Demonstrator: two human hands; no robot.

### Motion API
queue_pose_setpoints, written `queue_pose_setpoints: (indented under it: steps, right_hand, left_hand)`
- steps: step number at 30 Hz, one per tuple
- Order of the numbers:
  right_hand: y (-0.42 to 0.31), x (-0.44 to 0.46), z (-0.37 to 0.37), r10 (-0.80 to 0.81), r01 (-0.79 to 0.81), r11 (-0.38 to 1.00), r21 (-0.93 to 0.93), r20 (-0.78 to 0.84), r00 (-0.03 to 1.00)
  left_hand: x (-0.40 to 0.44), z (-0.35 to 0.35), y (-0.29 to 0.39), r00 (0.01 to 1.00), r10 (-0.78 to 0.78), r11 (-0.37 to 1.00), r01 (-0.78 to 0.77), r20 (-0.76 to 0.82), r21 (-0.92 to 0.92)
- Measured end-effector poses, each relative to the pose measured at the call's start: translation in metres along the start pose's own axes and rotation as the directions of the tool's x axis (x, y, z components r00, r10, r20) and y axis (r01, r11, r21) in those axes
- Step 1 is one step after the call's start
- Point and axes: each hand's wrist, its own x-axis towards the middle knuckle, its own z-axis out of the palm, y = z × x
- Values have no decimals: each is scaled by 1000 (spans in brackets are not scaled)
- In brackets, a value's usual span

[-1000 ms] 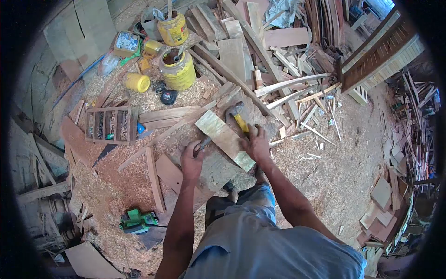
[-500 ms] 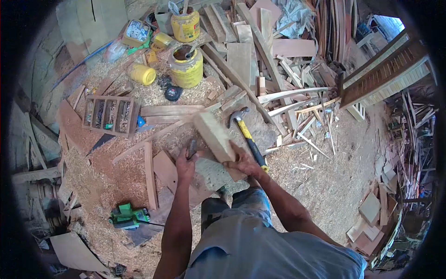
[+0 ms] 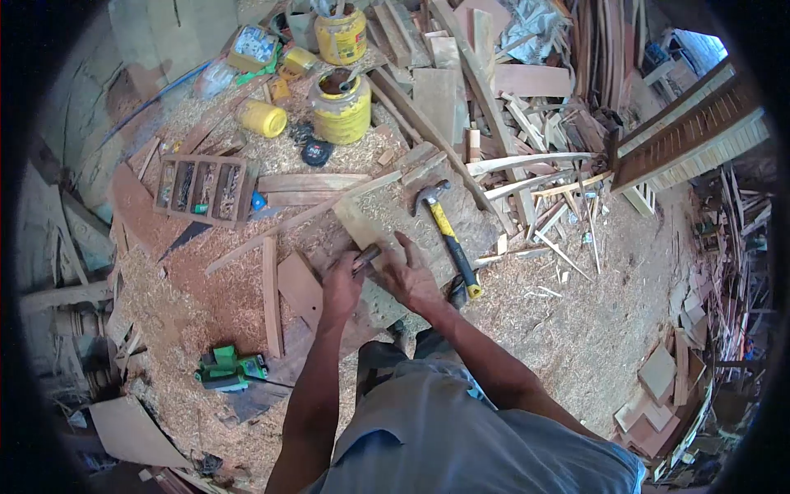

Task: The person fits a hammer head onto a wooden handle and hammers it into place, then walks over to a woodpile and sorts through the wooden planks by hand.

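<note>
My left hand [image 3: 341, 288] is closed around a short dark rod-like tool [image 3: 367, 257]; the fist hides much of it, so its kind is unclear. A pale wooden block [image 3: 360, 222] lies on the low work surface in front of me. At the block's near right side is my right hand [image 3: 411, 278], its fingers stretched and apart, seemingly resting against the wood. Just right of that hand lies a claw hammer [image 3: 448, 235] with a yellow and black handle, its head pointing away from me.
A divided wooden tray [image 3: 206, 189] of small hardware sits left, beyond a green power tool [image 3: 230, 369]. Yellow tubs [image 3: 341, 111] stand at the back, near a black tape measure [image 3: 316, 152]. Scrap wood [image 3: 527, 123] is heaped back right; shavings cover the ground.
The wooden block, raised and tilted in my right hand before, now lies lower on the work surface. My right hand's fingers have spread, and my left hand has moved right with the tool.
</note>
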Motion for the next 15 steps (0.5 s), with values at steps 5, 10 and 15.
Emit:
queue_pose_setpoints:
  steps: [5, 10, 15]
  right_hand:
    - [-12, 24, 23, -240, 249, 965, -87, 96, 966]
    - [-3, 29, 26, -315, 341, 912, -226, 144, 938]
    - [0, 27, 27, -356, 367, 896, -250, 88, 930]
  left_hand:
    - [-10, 16, -18, 997, 65, 992, -70, -48, -107]
    - [-55, 22, -63, 943, 37, 980, 31, -331, 198]
    - [-88, 30, -63, 635, -669, 668, 741, -386, 62]
